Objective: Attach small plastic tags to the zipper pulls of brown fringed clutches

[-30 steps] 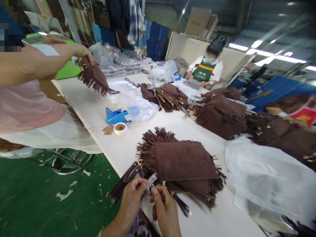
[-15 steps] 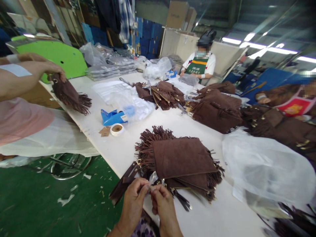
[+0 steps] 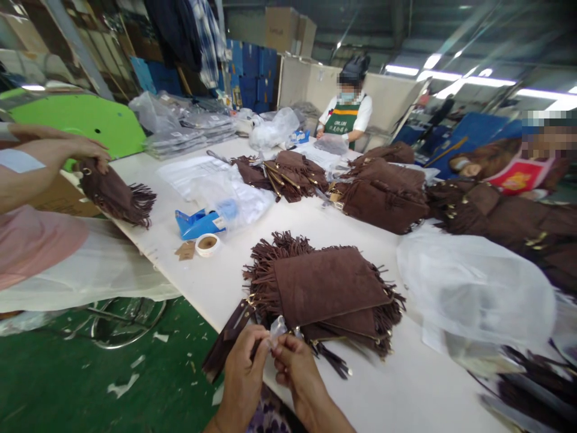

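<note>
My left hand (image 3: 247, 367) and my right hand (image 3: 295, 364) meet at the table's near edge, fingertips pinched together. Between them is a small piece of clear plastic (image 3: 278, 328), its upper end sticking out above the fingers; the rest is hidden. Just beyond lies a stack of dark brown fringed suede bags (image 3: 327, 282), touching or very near my fingers. Brown straps (image 3: 229, 337) with gold-coloured fittings hang over the edge left of my left hand. Thin dark tassel ends (image 3: 333, 359) lie to the right of my right hand.
A blue tape dispenser (image 3: 198, 224), a tape roll (image 3: 207, 245) and brown tags (image 3: 184, 251) lie at mid-left. A co-worker's hand (image 3: 92, 153) holds a fringed bag (image 3: 112, 191) at far left. White plastic bags (image 3: 478, 288) lie right; more brown bags (image 3: 383, 198) behind. Two other people sit beyond.
My view has shifted slightly, so the far things appear moved to the left. My hands stay pinched on the plastic piece, which shows a little more above the fingers.
</note>
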Motion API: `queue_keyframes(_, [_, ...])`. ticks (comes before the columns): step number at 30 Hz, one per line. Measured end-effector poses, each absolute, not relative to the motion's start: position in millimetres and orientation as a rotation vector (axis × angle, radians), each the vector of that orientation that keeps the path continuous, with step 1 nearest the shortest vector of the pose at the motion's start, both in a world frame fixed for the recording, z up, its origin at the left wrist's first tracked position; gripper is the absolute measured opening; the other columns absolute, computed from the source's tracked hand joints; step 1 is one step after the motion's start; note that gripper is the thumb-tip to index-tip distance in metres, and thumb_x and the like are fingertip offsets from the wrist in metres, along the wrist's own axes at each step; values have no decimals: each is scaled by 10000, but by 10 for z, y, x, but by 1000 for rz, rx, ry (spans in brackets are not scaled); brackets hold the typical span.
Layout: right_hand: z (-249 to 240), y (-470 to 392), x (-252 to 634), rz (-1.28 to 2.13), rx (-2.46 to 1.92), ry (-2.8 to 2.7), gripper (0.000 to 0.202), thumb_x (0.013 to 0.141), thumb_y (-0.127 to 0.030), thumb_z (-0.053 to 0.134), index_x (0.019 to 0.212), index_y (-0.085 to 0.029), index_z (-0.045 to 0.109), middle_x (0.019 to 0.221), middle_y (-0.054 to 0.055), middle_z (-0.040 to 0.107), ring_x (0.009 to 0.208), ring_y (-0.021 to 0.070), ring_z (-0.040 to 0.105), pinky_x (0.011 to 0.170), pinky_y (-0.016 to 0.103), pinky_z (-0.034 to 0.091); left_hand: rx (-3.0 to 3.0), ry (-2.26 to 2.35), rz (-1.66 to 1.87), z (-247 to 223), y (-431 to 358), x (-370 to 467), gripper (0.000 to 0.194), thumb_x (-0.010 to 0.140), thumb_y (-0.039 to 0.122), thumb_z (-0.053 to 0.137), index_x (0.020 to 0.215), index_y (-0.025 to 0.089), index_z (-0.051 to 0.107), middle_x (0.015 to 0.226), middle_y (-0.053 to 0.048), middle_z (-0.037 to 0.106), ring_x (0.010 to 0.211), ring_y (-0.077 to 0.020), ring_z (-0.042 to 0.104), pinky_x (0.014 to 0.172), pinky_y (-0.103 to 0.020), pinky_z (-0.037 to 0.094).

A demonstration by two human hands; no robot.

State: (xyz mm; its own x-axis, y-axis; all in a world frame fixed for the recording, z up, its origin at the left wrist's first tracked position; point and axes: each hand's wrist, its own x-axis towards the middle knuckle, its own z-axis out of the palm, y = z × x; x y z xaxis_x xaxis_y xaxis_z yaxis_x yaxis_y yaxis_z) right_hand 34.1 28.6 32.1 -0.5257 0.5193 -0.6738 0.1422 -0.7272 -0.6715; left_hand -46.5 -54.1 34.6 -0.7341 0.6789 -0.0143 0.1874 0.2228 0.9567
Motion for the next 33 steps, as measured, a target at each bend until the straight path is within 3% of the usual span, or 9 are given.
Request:
queue_keyframes(6, [213, 221, 368, 2440, -1183, -783, 291, 560, -286, 784, 676, -164, 547, 539, -88, 418, 463, 43, 318, 453, 168, 192, 651, 1952, 1569, 327, -559, -487, 132, 844, 331, 581, 820, 219, 646, 911, -32, 645, 923, -214, 587, 851, -266, 421])
queue_keyframes(13, [145, 148, 370, 2418, -1092, -850, 356, 659, -444, 754, 818, -149, 634, 545, -73, 456, 459, 55, 321, 482, 182, 240, 80, 1541, 1638, 316, -539, -485, 238, 736, 378, 710, 814, 164, 643, 738, -18, 640, 702, -169, 592, 665, -249, 451])
queue_keyframes(17, [68, 131, 374, 2368, -1029, -936, 357, 697, -467, 732, 794, -147, 608, 550, -67, 446, 456, 54, 275, 459, 193, 188, -78, 1256, 1659, 331, -544, -473, 229, 720, 326, 744, 789, 148, 618, 651, -4, 600, 581, -134, 553, 562, -234, 442])
queue_keyframes(25, [55, 170, 389, 2318, -924, -1024, 273, 746, -423, 693, 752, -162, 615, 609, -42, 499, 508, 72, 339, 479, 198, 261, -266, 1107, 1649, 410, -504, -481, 233, 667, 143, 777, 862, 120, 652, 720, -32, 652, 604, -122, 585, 570, -217, 477])
queue_keyframes(33, [37, 208, 422, 2143, -901, -1214, 294, 778, -437, 651, 724, -151, 615, 662, -5, 566, 616, 123, 470, 588, 232, 391, -252, 1196, 1716, 295, -494, -384, 243, 646, 206, 802, 795, 133, 624, 697, -33, 660, 619, -131, 600, 596, -220, 486])
